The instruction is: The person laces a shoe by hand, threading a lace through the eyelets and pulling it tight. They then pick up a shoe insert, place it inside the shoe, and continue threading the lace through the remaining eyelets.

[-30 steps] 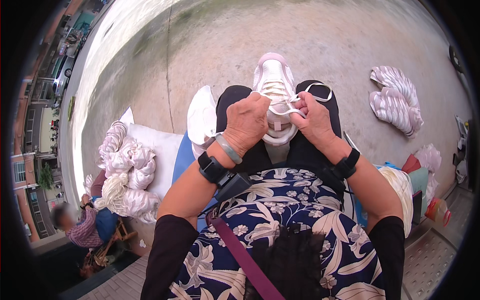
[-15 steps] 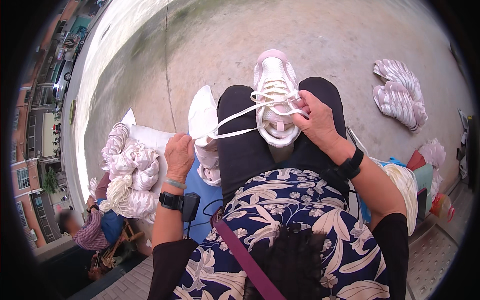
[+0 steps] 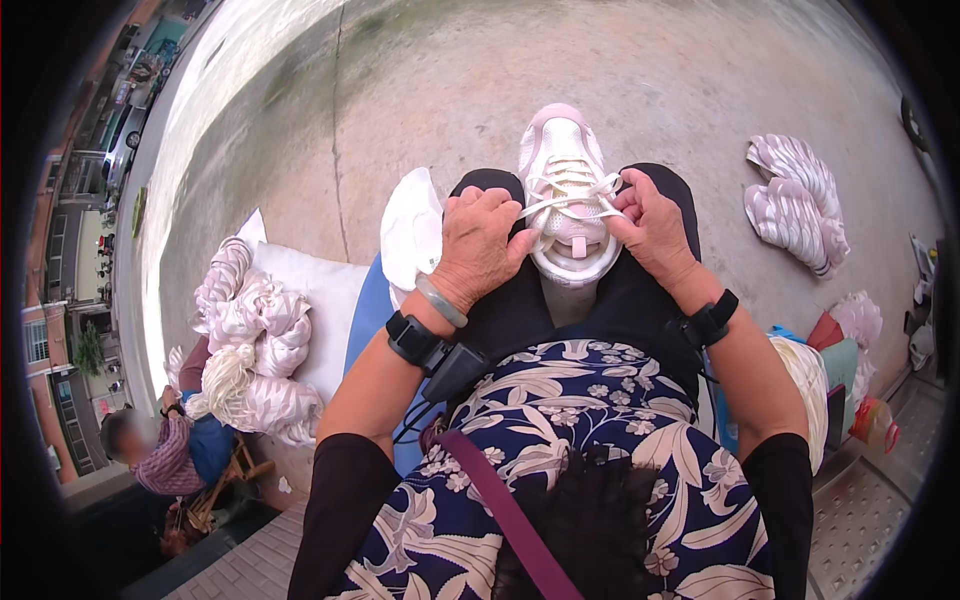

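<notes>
A white and pink sneaker rests between my knees, its toe pointing away from me. White shoelaces criss-cross its front. My left hand is at the sneaker's left side, fingers closed on a shoelace stretched over the shoe's opening. On the opposite side, my right hand pinches the lace near the upper eyelets, where a loop stands up. The fingertips of my left hand are partly hidden. Beside my left knee is a smooth white piece, partly covered by my left wrist.
Bundles of pink and white shoe parts lie at left on a white sheet. More stacked parts are on the concrete floor at right. A hank of cream laces hangs beside my right arm. Another person sits at lower left.
My left hand has come in from the far left to the sneaker, and the long lace it drew out no longer stretches sideways. My right hand has shifted slightly right, still at the laces.
</notes>
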Action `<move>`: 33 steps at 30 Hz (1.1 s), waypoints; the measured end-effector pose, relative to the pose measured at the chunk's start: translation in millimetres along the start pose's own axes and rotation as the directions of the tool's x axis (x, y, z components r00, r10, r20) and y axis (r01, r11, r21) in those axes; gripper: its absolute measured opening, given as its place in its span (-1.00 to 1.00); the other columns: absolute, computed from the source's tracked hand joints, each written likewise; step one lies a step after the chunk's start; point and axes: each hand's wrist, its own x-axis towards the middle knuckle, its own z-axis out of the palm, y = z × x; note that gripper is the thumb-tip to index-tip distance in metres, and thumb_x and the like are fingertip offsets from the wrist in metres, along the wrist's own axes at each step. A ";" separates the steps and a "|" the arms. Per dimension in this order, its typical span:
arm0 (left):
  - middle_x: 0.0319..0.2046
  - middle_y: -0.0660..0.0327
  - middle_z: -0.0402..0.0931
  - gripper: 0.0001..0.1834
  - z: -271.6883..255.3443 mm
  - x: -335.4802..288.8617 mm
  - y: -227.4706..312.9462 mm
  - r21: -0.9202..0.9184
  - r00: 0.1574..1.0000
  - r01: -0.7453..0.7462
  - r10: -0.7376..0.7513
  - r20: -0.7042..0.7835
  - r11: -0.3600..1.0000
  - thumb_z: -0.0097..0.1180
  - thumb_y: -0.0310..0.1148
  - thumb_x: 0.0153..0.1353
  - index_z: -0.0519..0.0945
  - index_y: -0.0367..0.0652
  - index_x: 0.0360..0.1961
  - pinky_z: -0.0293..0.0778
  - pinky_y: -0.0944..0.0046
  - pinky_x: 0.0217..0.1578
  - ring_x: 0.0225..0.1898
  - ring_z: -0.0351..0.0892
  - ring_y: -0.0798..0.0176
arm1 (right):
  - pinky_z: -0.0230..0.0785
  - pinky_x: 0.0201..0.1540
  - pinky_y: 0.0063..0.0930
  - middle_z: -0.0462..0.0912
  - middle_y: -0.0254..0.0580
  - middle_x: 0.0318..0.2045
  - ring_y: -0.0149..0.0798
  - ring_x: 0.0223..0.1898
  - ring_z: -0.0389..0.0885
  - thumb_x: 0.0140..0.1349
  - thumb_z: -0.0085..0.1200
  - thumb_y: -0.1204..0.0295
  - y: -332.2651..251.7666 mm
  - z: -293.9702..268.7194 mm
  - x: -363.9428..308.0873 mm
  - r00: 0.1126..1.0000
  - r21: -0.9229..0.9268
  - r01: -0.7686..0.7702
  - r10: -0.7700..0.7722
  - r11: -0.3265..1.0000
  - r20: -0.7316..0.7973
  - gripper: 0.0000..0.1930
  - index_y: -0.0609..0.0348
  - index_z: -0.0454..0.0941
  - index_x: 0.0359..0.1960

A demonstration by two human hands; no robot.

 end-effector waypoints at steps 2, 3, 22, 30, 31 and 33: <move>-0.40 0.23 0.49 -0.72 7.4 0.9 1.1 0.000 0.999 -0.016 0.016 0.028 1.000 0.28 -0.29 -0.16 0.57 -0.17 -0.39 0.26 0.18 -0.26 -0.32 0.40 0.13 | 0.42 -0.35 -0.48 0.59 -0.16 -0.44 -0.30 -0.50 0.56 -0.07 0.14 0.43 3.8 -5.0 4.3 1.000 -0.017 0.024 -0.024 1.000 0.013 -0.49 0.31 0.35 -0.02; -0.43 0.25 0.48 -0.73 10.2 1.6 2.7 -0.003 0.998 -0.032 0.032 0.057 0.999 0.28 -0.29 -0.17 0.57 -0.15 -0.41 0.24 0.19 -0.29 -0.35 0.39 0.14 | 0.41 -0.35 -0.50 0.58 -0.17 -0.44 -0.32 -0.51 0.55 -0.07 0.14 0.43 5.0 -6.8 5.7 0.999 -0.034 0.046 -0.045 0.998 0.025 -0.49 0.31 0.35 -0.02; -0.66 0.17 0.35 -0.92 -21.1 9.7 -22.2 0.069 0.988 -0.155 0.155 0.008 0.985 0.12 -0.43 0.09 0.48 -0.13 -0.41 0.34 0.19 -0.61 -0.63 0.44 0.08 | 0.33 -0.47 -0.25 0.49 -0.09 -0.53 0.00 -0.49 0.50 0.13 0.02 0.43 -17.7 -48.7 0.6 0.926 -0.467 0.376 -0.306 0.800 0.220 -0.93 0.14 0.49 -0.42; -0.66 0.22 0.30 -0.91 -32.6 -30.7 -46.9 0.214 0.981 -0.183 0.164 0.104 0.960 0.03 -0.48 0.04 0.43 -0.06 -0.40 0.32 0.19 -0.64 -0.65 0.40 0.14 | 0.31 -0.46 -0.20 0.47 -0.12 -0.55 0.02 -0.47 0.50 0.14 0.03 0.46 23.9 -85.2 -29.0 0.946 -0.514 0.321 -0.292 0.796 0.139 -0.94 0.14 0.44 -0.43; -0.66 0.22 0.30 -0.91 -36.2 -37.2 -52.9 0.234 0.986 -0.151 0.131 0.099 0.960 0.03 -0.47 0.05 0.44 -0.06 -0.39 0.33 0.19 -0.64 -0.65 0.40 0.14 | 0.31 -0.46 -0.20 0.48 -0.10 -0.54 0.03 -0.46 0.50 0.14 0.03 0.46 33.5 -92.5 -34.6 0.952 -0.526 0.302 -0.283 0.795 0.119 -0.95 0.14 0.44 -0.41; -0.64 0.19 0.34 -0.92 -43.6 -48.4 -67.1 0.234 0.989 -0.120 0.096 0.109 0.965 0.03 -0.46 0.06 0.44 -0.08 -0.37 0.34 0.16 -0.63 -0.63 0.43 0.09 | 0.31 -0.44 -0.19 0.49 -0.06 -0.51 0.06 -0.44 0.50 0.15 0.02 0.46 50.9 -110.1 -45.9 0.958 -0.543 0.280 -0.266 0.792 0.106 -0.94 0.16 0.46 -0.38</move>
